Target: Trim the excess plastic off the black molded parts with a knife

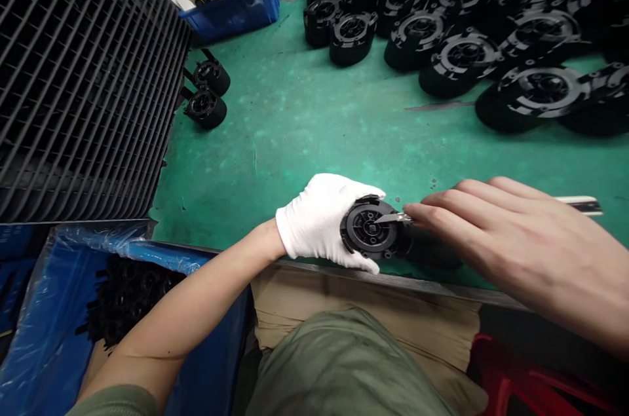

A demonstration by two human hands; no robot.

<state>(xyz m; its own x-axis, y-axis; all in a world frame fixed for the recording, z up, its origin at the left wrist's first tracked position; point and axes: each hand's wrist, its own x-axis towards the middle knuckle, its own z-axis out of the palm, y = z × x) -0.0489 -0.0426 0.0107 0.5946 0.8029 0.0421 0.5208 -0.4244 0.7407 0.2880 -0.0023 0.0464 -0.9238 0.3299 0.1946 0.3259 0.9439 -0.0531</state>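
My left hand [319,221], in a white glove, grips a round black plastic part [369,231] at the near edge of the green table [304,134]. The part's ringed face is turned toward me. My bare right hand [496,232] pinches a thin metal blade [393,219], its tip resting on the part's face near the centre. Behind the right hand a black and white strip [582,205] lies on the table, partly hidden.
Many similar black round parts [462,56] crowd the far right of the table. Two smaller ones [206,95] sit at the left beside a black slatted grille [83,75]. A blue bin [236,3] stands behind; a blue-lined box of black pieces [122,298] is lower left.
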